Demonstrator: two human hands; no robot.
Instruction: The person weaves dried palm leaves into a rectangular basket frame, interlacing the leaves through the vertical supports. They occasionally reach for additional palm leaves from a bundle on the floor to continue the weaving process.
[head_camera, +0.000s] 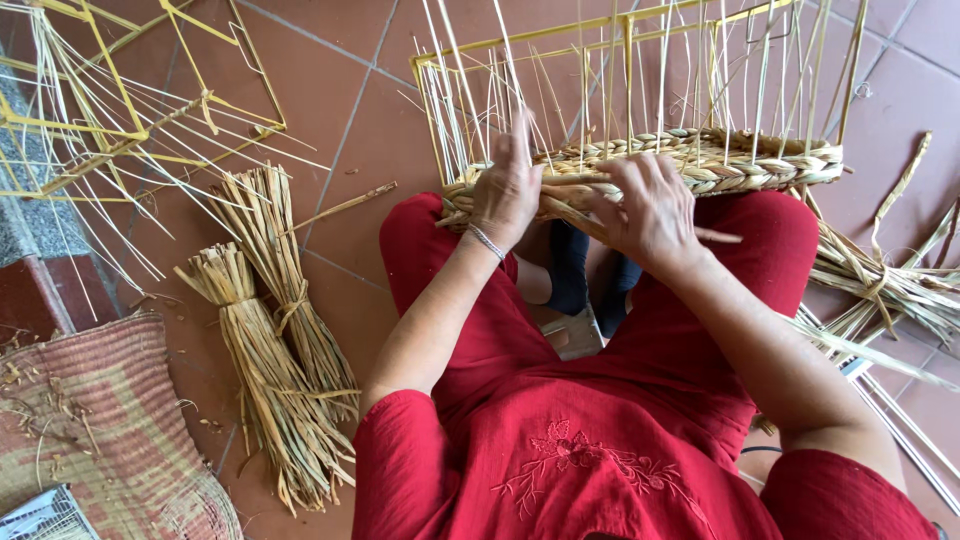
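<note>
A yellow wire frame basket (640, 40) rests across my knees, with a band of braided straw weave (760, 165) along its near edge. My left hand (508, 185) presses on the weave at the frame's left end, fingers reaching between the upright wires. My right hand (650, 205) sits beside it and grips a straw strand (725, 237) whose end sticks out to the right. A thin bracelet circles my left wrist. I wear red clothes.
Two tied bundles of dry straw (275, 330) lie on the red tiled floor at left. Another yellow wire frame (120, 110) stands at the far left. A woven mat (90, 420) is at the bottom left. Loose straw (890, 290) lies at right.
</note>
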